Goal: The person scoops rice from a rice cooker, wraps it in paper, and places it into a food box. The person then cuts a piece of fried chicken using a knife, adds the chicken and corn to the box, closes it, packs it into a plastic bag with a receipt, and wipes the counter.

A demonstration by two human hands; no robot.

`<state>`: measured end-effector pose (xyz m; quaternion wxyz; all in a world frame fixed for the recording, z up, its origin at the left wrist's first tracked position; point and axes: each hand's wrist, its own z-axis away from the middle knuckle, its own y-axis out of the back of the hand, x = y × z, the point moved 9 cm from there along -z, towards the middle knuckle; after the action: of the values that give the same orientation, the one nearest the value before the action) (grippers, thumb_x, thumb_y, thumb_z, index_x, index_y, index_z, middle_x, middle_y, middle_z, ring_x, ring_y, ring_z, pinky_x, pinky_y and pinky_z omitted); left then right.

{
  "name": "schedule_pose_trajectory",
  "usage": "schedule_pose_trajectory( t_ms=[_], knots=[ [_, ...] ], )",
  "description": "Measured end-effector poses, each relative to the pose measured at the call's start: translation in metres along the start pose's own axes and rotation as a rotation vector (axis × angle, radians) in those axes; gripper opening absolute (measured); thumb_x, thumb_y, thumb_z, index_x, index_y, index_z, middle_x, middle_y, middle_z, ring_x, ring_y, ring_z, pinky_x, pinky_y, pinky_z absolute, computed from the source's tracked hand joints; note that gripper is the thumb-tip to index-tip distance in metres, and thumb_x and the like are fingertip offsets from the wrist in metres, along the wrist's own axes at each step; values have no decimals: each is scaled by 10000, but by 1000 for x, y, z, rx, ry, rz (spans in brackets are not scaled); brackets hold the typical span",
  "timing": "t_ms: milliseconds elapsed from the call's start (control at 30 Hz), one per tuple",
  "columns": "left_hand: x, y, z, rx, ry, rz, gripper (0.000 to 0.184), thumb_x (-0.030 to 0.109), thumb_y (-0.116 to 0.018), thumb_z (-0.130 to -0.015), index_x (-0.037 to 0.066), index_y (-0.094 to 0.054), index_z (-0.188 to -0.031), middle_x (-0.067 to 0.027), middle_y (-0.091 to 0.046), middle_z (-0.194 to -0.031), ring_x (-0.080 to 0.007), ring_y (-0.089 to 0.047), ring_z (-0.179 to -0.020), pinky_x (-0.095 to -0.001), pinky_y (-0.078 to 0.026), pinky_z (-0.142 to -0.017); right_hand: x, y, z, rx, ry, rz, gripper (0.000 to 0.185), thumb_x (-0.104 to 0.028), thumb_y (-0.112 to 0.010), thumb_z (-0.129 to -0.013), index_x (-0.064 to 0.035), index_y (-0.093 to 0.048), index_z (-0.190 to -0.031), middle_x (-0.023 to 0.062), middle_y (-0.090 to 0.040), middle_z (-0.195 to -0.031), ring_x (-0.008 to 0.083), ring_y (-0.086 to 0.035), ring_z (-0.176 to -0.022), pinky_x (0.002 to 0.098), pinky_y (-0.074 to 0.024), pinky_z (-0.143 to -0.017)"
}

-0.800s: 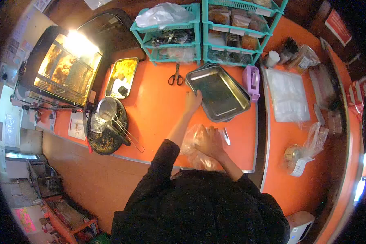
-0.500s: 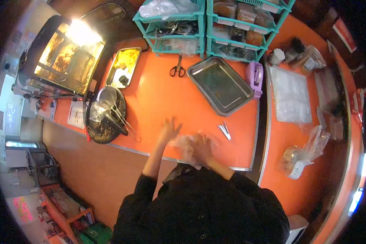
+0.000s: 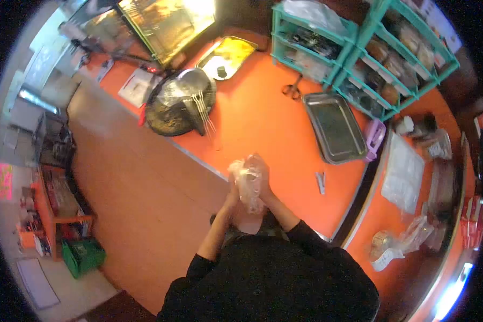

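A crumpled clear plastic bag is held up close to my body, over the counter's front edge. My left hand grips its left side, and my right hand closes round the right side and top. The bag's lower part hangs down toward my lap. What it contains, if anything, I cannot make out. On the orange counter to the right of the bag lie small metal tongs.
A stone mortar with strainers stands at the left, near a tray of yellow food. Farther right are scissors, a metal tray, a purple tape dispenser and teal racks. A plastic-bag stack lies on the side counter.
My hands have come together and lifted the plastic bag off the counter toward me; my left hand, spread on the counter before, now holds it. The view has turned left.
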<state>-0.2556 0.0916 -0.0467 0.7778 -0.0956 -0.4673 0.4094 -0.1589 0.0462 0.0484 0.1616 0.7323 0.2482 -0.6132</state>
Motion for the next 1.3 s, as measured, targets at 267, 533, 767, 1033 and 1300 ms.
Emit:
schedule_pose_trajectory(
  t_ms=[267, 533, 767, 1033, 1300],
  knots=[
    [29, 195, 163, -86, -64, 302, 723, 687, -282, -864, 135, -383, -1319, -126, -498, -1225, -292, -446, -1181, -495, -363, -980, -2, -282, 52, -184, 347, 113, 287, -145, -740, -681, -16, -569, -872, 111, -566, -898, 253, -563, -849, 361, -488, -740],
    [79, 503, 431, 88, -1148, 999, 540, 514, -404, -903, 109, -472, -1253, -90, -526, -1224, -280, -505, -1133, -486, -364, -1015, -91, -661, 316, -1085, 668, -110, 336, -235, -739, -625, -71, -582, -872, 155, -495, -969, 369, -492, -971, 476, -406, -849],
    [122, 664, 573, 981, -1332, 877, 583, 534, -398, -919, 97, -426, -1305, -61, -542, -1197, -208, -536, -1081, -362, -445, -926, -68, -852, 414, -1449, 644, -223, 301, -267, -648, -701, -35, -607, -888, 166, -482, -1019, 379, -445, -993, 458, -363, -876],
    [161, 929, 755, 1573, -1058, 798, 466, 452, -536, -890, 121, -478, -1213, -30, -555, -1106, -159, -546, -973, -296, -464, -830, 19, -1188, 558, -1979, 445, -99, 544, -337, -602, -809, -67, -400, -1235, 169, -385, -1219, 340, -396, -1103, 455, -345, -882],
    [88, 1103, 930, 2072, -1041, 1055, 311, 366, -601, -843, 136, -532, -1041, -37, -564, -907, -180, -573, -753, -316, -511, -611, 211, -1499, 667, -2152, -705, 279, 394, -342, -502, -908, -111, -476, -1227, 23, -609, -1047, 147, -558, -950, 294, -407, -802]
  ],
)
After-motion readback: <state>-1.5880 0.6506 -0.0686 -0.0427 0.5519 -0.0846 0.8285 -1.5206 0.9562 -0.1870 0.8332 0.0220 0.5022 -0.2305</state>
